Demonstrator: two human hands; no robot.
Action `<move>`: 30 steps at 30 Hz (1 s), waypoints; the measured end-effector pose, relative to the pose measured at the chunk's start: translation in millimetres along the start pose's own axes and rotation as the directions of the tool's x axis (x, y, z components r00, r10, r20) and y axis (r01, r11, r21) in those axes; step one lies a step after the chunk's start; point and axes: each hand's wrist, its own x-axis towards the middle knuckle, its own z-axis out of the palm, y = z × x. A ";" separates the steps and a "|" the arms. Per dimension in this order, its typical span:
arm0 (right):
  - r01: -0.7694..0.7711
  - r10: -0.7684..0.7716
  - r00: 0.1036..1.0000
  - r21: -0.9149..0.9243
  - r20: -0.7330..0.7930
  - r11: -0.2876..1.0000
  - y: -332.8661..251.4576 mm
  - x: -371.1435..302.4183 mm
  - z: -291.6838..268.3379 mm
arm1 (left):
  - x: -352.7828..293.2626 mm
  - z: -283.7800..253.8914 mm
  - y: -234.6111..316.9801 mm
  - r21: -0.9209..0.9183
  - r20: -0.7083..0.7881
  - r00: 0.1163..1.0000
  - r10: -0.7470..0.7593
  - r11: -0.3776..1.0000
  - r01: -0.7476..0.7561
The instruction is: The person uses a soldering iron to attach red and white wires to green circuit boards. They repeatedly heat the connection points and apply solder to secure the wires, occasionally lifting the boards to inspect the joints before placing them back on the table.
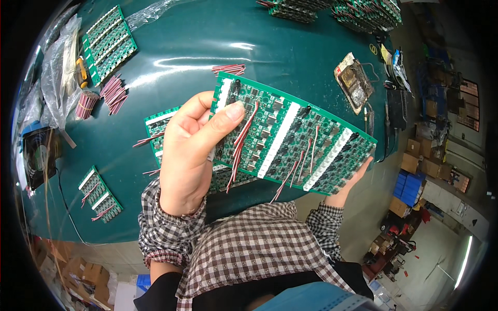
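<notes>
A green circuit board panel (277,122), with white strips and rows of small dark parts, is held up over the table and tilted. My left hand (189,142) is closed on its left end, thumb on the front face. At the lower right corner my right hand (355,181) grips the edge; most of its fingers are hidden behind the board. Short red, black and white wires (244,137) stick out from several spots on the panel. Behind my left hand lies another green board (161,122) with wires, partly covered by the hand and the held panel.
On the green table (176,46) lie bundled wires (87,105), loose wires (114,95), a small board (100,194) and a larger board (110,45). A fan (39,155) stands left. Stacked boards (365,15) and a stained soldering tray (354,83) sit right.
</notes>
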 end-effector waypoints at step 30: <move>-0.132 0.125 0.988 0.072 0.093 0.989 -1.7 -7.3 15.2 | 5.2 0.6 -5.8 -0.040 0.007 0.999 -0.050 0.998 0.050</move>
